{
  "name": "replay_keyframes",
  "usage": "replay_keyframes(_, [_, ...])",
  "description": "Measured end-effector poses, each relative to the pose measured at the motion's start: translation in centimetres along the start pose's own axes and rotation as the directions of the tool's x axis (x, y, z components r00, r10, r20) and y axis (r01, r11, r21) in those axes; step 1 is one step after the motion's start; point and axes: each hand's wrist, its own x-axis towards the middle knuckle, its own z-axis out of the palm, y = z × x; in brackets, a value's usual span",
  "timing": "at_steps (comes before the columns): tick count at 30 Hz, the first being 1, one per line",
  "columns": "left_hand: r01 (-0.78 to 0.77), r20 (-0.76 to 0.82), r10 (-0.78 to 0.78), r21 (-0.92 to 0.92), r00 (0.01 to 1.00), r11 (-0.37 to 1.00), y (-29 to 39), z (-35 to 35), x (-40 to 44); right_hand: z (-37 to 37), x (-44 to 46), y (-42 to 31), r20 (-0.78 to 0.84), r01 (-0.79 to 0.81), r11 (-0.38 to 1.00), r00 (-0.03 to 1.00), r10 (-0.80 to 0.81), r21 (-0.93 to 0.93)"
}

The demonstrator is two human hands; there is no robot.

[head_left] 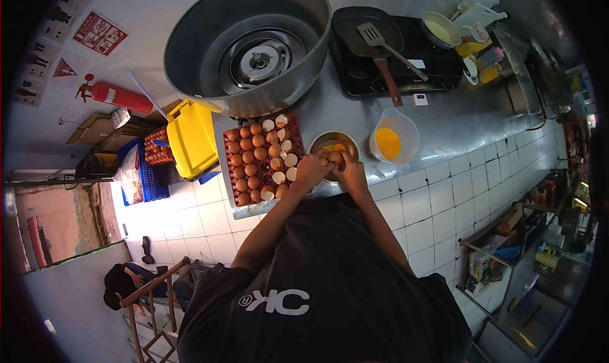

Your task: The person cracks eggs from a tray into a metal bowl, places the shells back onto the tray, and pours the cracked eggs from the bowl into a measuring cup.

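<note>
Over a round metal bowl, my two hands meet with fingers curled inward. My left hand and my right hand are both closed around a brown egg; a second brown rounded piece shows at the left fingers, and I cannot tell whether it is another egg or part of a shell. Orange-yellow yolk shows inside the bowl. Left of my left hand lies a red egg tray with whole brown eggs and several open, empty shells. On the right stands a translucent jug with orange-yellow egg in it.
A large grey metal drum stands behind the tray. Further right are a black stove, a square pan and a slotted spatula. A yellow bin lid adjoins the steel table's left side. Someone sits at lower left.
</note>
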Motion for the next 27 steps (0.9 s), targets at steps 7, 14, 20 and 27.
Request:
replay_keyframes(7, [-0.018,-0.068,0.018,0.006,0.998,1.000,-0.2,-0.1,-0.3,0.4,0.0,0.2,-0.019,0.091,0.995,0.996,-0.092,-0.037])
replay_keyframes(14, [-0.065,-0.158,0.057,-0.046,0.986,0.997,-0.7,-0.1,-0.8,0.7,0.6,0.5,-0.041,0.195,0.979,0.979,-0.198,-0.055])
replay_keyframes(20, [-0.033,-0.170,0.020,-0.073,0.985,0.997,-0.3,-0.3,-1.1,1.0,0.2,0.4,-0.056,0.248,0.967,0.966,-0.252,-0.060])
replay_keyframes(27, [-0.045,-0.178,0.040,-0.019,0.983,0.999,-0.5,-0.8,-1.3,-0.1,0.1,1.2,-0.054,0.302,0.953,0.951,-0.304,-0.036])
